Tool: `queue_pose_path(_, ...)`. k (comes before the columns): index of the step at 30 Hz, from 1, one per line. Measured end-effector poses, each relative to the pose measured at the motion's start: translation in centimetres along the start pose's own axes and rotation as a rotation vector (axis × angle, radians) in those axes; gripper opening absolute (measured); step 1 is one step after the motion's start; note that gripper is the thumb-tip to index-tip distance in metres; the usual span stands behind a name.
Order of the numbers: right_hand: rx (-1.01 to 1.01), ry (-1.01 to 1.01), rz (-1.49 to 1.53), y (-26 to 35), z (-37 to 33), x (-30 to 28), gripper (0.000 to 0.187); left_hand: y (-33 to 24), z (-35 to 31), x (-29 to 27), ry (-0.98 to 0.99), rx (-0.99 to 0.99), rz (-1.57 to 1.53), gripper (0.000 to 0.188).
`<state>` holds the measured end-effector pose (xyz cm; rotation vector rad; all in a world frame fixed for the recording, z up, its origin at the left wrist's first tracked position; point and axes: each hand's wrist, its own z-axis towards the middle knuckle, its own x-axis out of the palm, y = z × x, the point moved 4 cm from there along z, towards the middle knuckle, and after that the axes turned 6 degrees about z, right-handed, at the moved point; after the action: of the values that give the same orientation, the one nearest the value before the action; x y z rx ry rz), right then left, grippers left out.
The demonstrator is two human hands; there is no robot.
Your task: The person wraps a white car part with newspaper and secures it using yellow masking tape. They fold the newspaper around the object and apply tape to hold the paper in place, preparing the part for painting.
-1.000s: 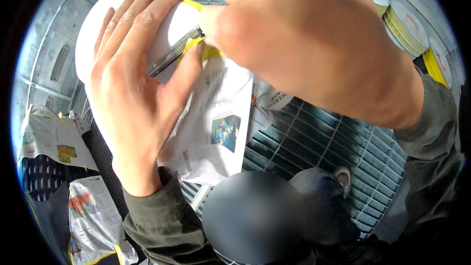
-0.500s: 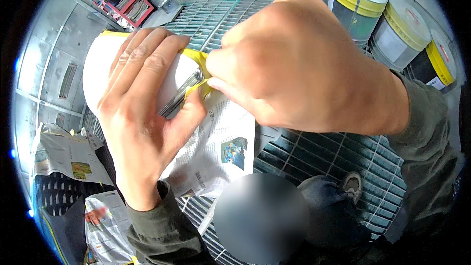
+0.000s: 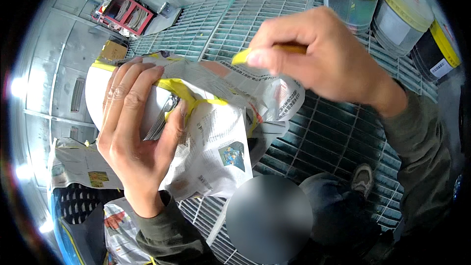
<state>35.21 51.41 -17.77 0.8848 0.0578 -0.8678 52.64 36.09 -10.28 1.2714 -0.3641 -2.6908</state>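
Note:
A white rounded part (image 3: 95, 90) with a dark, silvery slatted edge stands in front of me, partly wrapped in newspaper (image 3: 206, 142). Strips of yellow masking tape (image 3: 175, 90) run along the edge where paper meets white surface. My left hand (image 3: 132, 118) lies over the white part, fingers stretched across it, thumb against the taped edge. To the right, above the paper, my right hand (image 3: 314, 59) is closed on yellow tape (image 3: 240, 58); an end sticks out past the thumb, and more yellow shows between the fingers.
Metal floor grating (image 3: 338, 137) spreads below. Yellow-rimmed buckets (image 3: 351, 5) stand at far right. A red rack (image 3: 128, 14) and a cardboard box (image 3: 113, 50) are at far left. Another newspaper-covered piece (image 3: 81, 164) sits at near left. My shoe (image 3: 362, 179) shows at lower right.
My right hand has drawn away from the taped edge to the right, with yellow tape now showing in its fingers. More newspaper behind the white part has come into sight. My left hand stays on it.

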Motion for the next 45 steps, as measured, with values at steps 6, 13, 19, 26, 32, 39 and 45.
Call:
queue_pose_path(6, -0.053, 0.056, -0.014, 1.2, -2.8, 4.1, 0.012, -1.9, -1.9, 0.6, -0.109, 0.062, 0.202, 0.048)
queue_pose_path(13, -0.13, 0.088, -0.031, 3.2, -4.1, 6.7, 0.016, -5.8, -8.2, 0.2, 0.152, -0.876, -0.81, 0.04)
queue_pose_path(19, -0.252, 0.092, -0.256, 4.2, -4.3, 6.6, 0.011, -5.3, -8.4, 1.2, 0.126, -0.978, -0.844, 0.014)
queue_pose_path(26, -0.409, 0.041, -0.641, 4.4, -1.9, 4.0, 0.033, -3.8, -10.2, 2.9, -0.233, -0.99, -0.656, 0.011)
queue_pose_path(32, -0.532, -0.014, -0.774, 4.8, -0.1, 2.2, 0.03, -3.8, -8.9, 3.5, -0.307, -1.076, -0.426, 0.021)
queue_pose_path(39, -0.568, -0.037, -0.716, 5.5, 0.9, 3.4, 0.026, -3.5, -8.5, 4.5, -0.35, -1.07, -0.336, 0.019)
queue_pose_path(45, -0.568, -0.045, -0.676, 5.5, 1.3, 4.4, 0.023, -3.6, -8.4, 4.9, -0.375, -1.089, -0.334, 0.019)
